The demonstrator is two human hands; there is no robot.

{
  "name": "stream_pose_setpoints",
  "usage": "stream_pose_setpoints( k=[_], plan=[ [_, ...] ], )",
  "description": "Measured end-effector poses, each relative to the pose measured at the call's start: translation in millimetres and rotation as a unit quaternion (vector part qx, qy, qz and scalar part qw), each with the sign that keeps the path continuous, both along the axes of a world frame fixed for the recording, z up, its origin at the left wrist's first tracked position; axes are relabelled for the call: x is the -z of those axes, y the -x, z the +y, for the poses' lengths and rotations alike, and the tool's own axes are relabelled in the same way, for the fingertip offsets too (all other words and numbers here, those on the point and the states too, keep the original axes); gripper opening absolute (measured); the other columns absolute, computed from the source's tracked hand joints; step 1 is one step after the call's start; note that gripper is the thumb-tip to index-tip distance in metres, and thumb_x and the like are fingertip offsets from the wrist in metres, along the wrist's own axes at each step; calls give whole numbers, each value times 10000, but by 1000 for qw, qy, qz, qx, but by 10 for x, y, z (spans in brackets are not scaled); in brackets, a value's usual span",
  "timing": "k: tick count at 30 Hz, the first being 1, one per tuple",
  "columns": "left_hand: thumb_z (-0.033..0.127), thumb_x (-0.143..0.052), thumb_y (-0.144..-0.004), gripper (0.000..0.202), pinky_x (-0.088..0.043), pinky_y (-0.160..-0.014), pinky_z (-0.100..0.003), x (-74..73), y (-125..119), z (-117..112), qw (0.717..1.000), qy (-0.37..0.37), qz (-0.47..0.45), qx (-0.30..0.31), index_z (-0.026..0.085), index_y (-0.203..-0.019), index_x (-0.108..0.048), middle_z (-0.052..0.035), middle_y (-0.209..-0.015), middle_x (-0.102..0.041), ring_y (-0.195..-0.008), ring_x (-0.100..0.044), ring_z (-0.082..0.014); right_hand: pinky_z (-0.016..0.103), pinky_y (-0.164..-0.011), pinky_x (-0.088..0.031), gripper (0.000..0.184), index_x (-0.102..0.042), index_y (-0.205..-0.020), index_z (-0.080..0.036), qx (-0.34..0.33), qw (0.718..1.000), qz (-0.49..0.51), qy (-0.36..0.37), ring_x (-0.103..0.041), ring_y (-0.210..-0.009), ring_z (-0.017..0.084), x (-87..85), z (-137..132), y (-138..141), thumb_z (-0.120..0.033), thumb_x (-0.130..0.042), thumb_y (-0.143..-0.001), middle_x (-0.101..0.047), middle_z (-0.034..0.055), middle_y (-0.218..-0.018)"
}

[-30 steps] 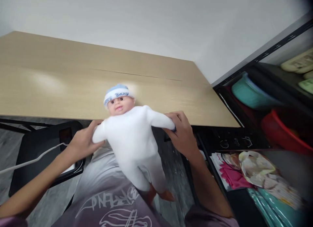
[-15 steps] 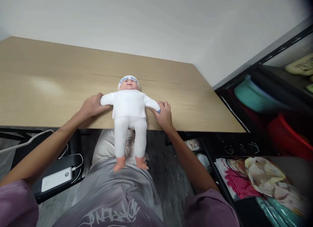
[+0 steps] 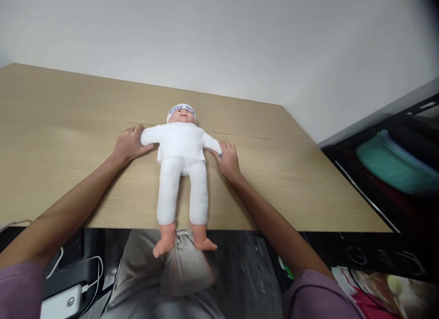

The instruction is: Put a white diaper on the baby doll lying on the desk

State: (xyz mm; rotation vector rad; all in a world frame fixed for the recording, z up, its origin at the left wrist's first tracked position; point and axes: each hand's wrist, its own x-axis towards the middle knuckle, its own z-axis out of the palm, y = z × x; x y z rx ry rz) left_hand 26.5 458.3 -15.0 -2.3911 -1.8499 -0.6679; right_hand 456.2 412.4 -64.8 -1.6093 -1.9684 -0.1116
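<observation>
A baby doll (image 3: 181, 143) in a white top and trousers lies face up on the wooden table (image 3: 85, 172). Its white cap carries blue lettering, and its bare feet stick out past the table's front edge. My left hand (image 3: 130, 143) is closed round the end of the doll's arm on the left. At the other side, my right hand (image 3: 227, 159) grips the end of the opposite arm, where a bit of blue shows. Both doll arms are stretched outward. The hidden parts are the doll's hands, inside my grasp.
A white power bank (image 3: 61, 303) with a cable rests on a black seat at lower left. On the right, a teal basin (image 3: 394, 161) sits on a dark shelf unit. Below it is a drawer with cloth and packets. A pale wall (image 3: 206, 40) stands behind the table.
The doll has shifted farther onto the table, so its legs now lie on the top rather than overhanging it. Both hands keep hold of its arms. My view has shifted too.
</observation>
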Motion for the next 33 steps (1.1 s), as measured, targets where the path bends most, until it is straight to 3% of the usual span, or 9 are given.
stream_pose_setpoints(
  k=[9, 13, 20, 25, 28, 33],
  plan=[
    [783, -691, -894, 782, -508, -1008, -502, 50, -103, 1109, 999, -41, 0, -19, 179, -1390, -659, -206, -1277, -782, -1214, -703, -448, 579, -1126, -502, 659, -683, -1477, -173, -9, 999, -8, -37, -616, -1217, 395, 59, 1243, -110, -708, -448, -1174, -739, 208, -1340],
    [886, -600, -944, 845, -469, -1097, -533, 57, -136, 1353, 999, -26, -4, -23, 168, -1384, -664, -215, -1309, -754, -1297, -659, -473, 594, -1152, -493, 668, -647, -1513, -176, -8, 999, -3, -39, -607, -1257, 399, 67, 1508, -157, -713, -450, -1169, -724, 207, -1380],
    [998, -508, -950, 951, -375, -1203, -617, 117, -78, 1293, 998, -53, 4, -22, 173, -1398, -662, -237, -1365, -735, -1368, -592, -513, 625, -1157, -491, 688, -549, -1676, -224, 20, 999, 0, -49, -587, -1315, 426, 116, 1429, -263, -632, -559, -1122, -692, 210, -1477],
    [964, -550, -952, 940, -365, -1208, -634, 129, 33, 1171, 998, -62, -10, -22, 180, -1467, -629, -248, -1471, -684, -1416, -547, -525, 633, -1187, -499, 842, -505, -1731, -153, 37, 998, 5, -49, -599, -1361, 437, 134, 1307, -341, -630, -641, -1051, -695, 247, -1472],
    [940, -599, -936, 945, -386, -1212, -622, 122, 238, 1075, 998, -54, -27, -17, 195, -1517, -607, -237, -1542, -642, -1452, -533, -511, 623, -1214, -499, 814, -570, -1665, -136, 22, 997, 18, -71, -619, -1372, 423, 129, 1153, -499, -619, -677, -1018, -702, 252, -1489],
    [853, -494, -1031, 788, -439, -1200, -573, 102, 608, 980, 997, -53, -50, 14, 204, -1432, -690, -186, -1463, -718, -1311, -626, -384, 596, -1207, -515, 543, -757, -1424, -180, -2, 994, 68, -87, -679, -1330, 383, 103, 977, -733, -570, -630, -1068, -777, 216, -1410]
  ],
)
